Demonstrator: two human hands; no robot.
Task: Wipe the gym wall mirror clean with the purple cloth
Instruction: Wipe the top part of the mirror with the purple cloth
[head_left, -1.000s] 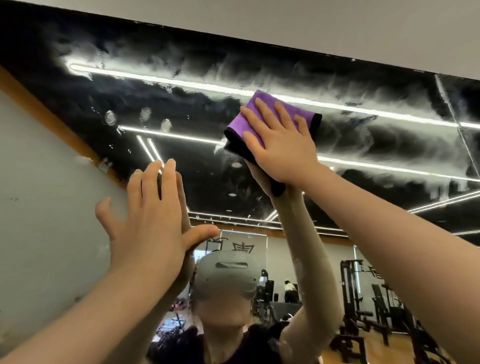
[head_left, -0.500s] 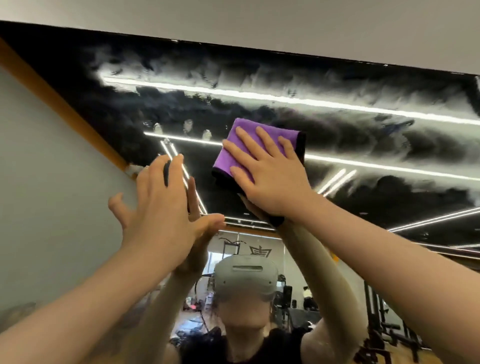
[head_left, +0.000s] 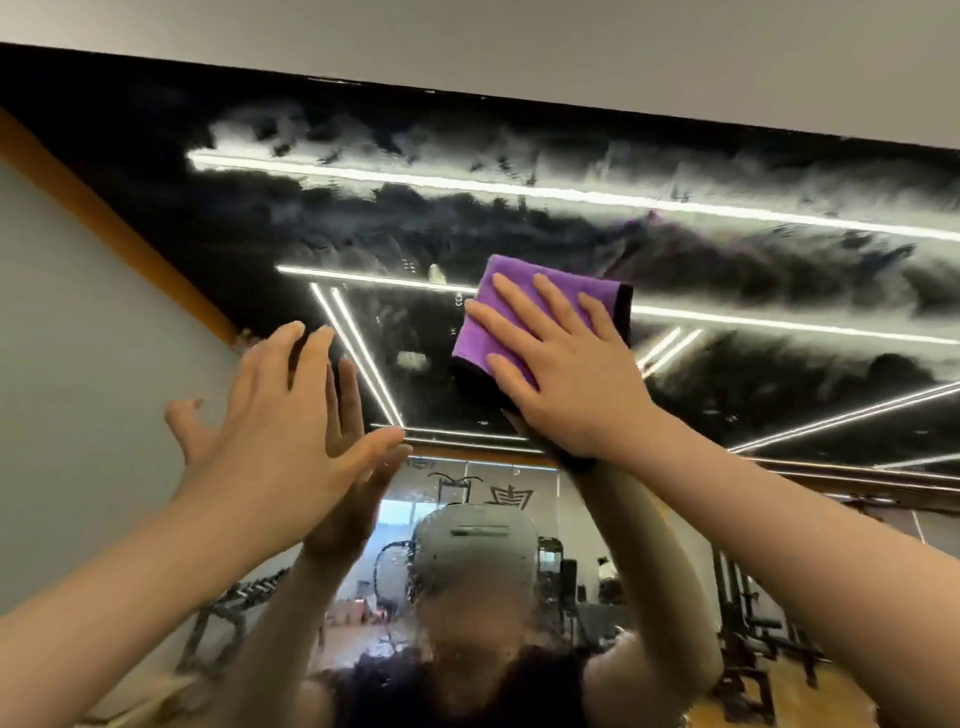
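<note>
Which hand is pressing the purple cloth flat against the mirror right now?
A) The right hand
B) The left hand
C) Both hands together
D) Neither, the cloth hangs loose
A: the right hand lies with straight, spread fingers on the purple cloth against the mirror, while the left hand is open and apart from the cloth.

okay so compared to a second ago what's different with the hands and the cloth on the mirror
The right hand has slid the purple cloth down the mirror, from the upper light streak to below the next one. The left hand is still spread flat on the glass; white smears remain above.
</note>
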